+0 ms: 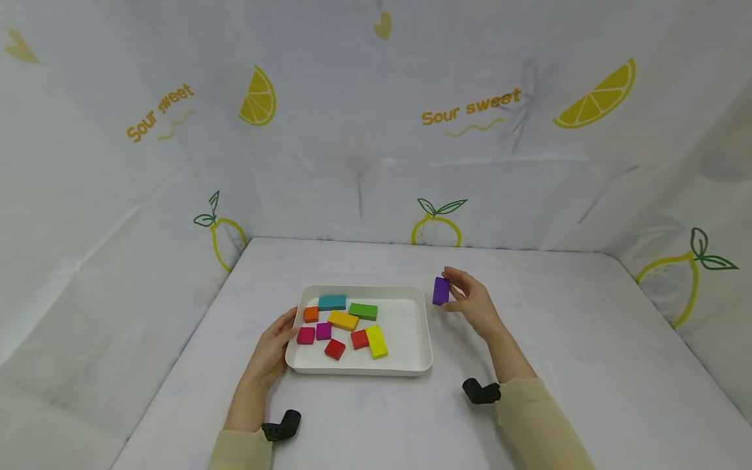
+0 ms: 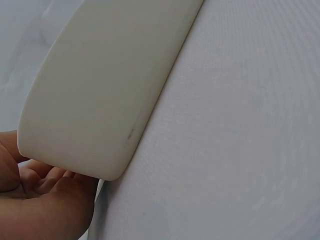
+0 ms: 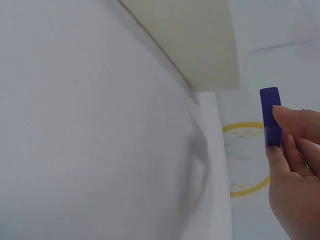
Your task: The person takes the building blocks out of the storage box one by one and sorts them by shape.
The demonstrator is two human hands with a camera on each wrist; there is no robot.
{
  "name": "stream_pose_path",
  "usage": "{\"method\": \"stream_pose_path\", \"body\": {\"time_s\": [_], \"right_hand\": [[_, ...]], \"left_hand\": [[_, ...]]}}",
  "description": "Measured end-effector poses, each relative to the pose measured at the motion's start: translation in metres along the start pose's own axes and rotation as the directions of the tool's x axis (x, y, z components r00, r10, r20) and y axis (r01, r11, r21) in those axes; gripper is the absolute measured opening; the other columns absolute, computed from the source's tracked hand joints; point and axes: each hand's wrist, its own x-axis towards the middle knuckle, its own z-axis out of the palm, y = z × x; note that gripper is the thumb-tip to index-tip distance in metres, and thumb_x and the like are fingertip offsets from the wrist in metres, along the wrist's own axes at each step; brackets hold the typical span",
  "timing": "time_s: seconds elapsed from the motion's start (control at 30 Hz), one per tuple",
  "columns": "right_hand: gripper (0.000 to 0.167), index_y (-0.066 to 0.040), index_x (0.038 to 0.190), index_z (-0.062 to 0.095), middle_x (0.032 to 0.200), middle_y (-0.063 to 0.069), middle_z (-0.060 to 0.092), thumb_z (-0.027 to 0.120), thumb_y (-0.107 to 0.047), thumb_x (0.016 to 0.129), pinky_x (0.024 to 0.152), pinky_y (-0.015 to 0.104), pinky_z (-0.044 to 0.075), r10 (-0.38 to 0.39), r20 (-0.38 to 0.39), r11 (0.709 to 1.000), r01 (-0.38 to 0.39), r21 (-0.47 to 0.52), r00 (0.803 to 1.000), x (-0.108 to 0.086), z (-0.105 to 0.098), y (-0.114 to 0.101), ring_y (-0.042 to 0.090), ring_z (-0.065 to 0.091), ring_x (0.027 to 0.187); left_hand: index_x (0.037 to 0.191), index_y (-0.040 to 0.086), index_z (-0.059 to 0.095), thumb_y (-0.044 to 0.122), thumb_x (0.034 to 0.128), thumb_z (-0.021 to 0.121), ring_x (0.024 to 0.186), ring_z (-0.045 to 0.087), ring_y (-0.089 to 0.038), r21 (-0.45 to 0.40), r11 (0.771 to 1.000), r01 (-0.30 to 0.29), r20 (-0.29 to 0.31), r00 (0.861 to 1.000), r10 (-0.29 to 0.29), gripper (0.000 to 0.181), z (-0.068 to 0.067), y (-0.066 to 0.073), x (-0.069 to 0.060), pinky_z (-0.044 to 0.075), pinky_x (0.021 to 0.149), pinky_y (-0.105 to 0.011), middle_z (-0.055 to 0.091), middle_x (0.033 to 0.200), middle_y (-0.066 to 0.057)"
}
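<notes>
In the head view a white tray (image 1: 405, 333) lies on the table with several coloured blocks inside. My left hand (image 1: 271, 347) grips the tray's left side, the thumb near the rim. The left wrist view has this hand (image 2: 55, 200) at the end of the tray's outer wall (image 2: 100, 90), its fingers partly hidden behind it. Just off the tray's right side, my right hand (image 1: 477, 305) pinches a purple block (image 1: 441, 291) in the air. Seen from the right wrist, the purple block (image 3: 270, 117) stands upright between thumb and fingers of the right hand (image 3: 297, 175).
Inside the tray are a teal block (image 1: 332, 302), a green block (image 1: 363, 311), an orange-yellow block (image 1: 343, 320), a yellow block (image 1: 376, 342) and several red, pink and orange ones. A white cloth (image 1: 364, 85) printed with lemons rises behind the white table (image 1: 587, 326).
</notes>
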Motion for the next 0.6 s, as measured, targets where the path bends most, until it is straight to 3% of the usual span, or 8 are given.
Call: {"method": "stream_pose_path", "body": {"time_s": [0.3, 0.6], "right_hand": [[0.083, 0.004, 0.151, 0.032, 0.156, 0.024, 0.037, 0.062, 0.020, 0.075, 0.119, 0.039, 0.031, 0.028, 0.052, 1.000, -0.027, -0.012, 0.998, 0.000, -0.012, 0.018, 0.036, 0.030, 0.150], [0.085, 0.002, 0.152, 0.031, 0.157, 0.023, 0.035, 0.061, 0.019, 0.074, 0.117, 0.034, 0.032, 0.040, 0.119, 0.999, -0.039, -0.010, 0.992, 0.006, -0.015, 0.026, 0.035, 0.029, 0.150]], "left_hand": [[0.157, 0.008, 0.022, 0.010, 0.1058, 0.035, 0.156, 0.016, -0.029, -0.005, 0.998, 0.070, -0.029, 0.997, -0.070, 0.053, 0.002, 0.003, 0.000, 0.023, 0.123, -0.041, 0.015, 0.168, -0.011], [0.157, 0.005, 0.022, 0.008, 0.1046, 0.037, 0.156, 0.014, -0.032, -0.015, 0.999, 0.040, -0.019, 0.999, -0.040, 0.054, 0.002, 0.002, 0.001, 0.019, 0.125, -0.047, 0.014, 0.167, -0.015]]}}
